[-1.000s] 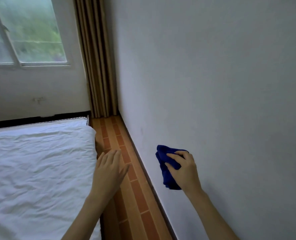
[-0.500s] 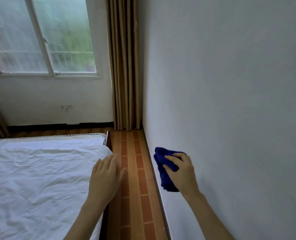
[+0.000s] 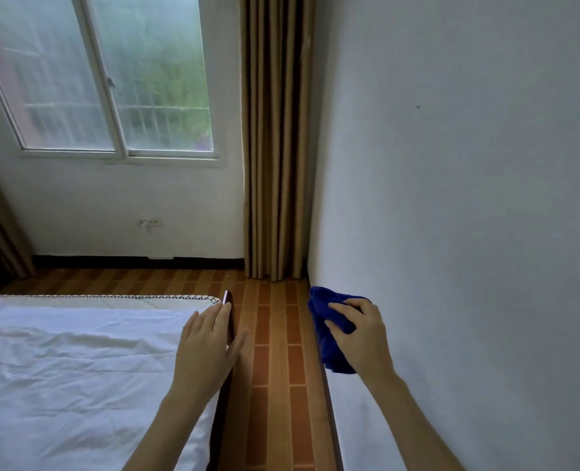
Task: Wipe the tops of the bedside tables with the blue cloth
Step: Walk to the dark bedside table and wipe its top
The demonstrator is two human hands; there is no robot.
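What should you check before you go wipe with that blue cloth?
1. Soft blue cloth in hand: ok, the right hand has a grip on it, bunched up.
2. Left hand free: ok, its fingers are straight and hold nothing, over the edge of the white-sheeted bed.
3. Bedside table in sight: not ok, none shows in this view.
4. Way to walk: ok, a strip of brown brick-pattern floor runs between bed and wall.
5. Cloth clean enough: cannot tell.
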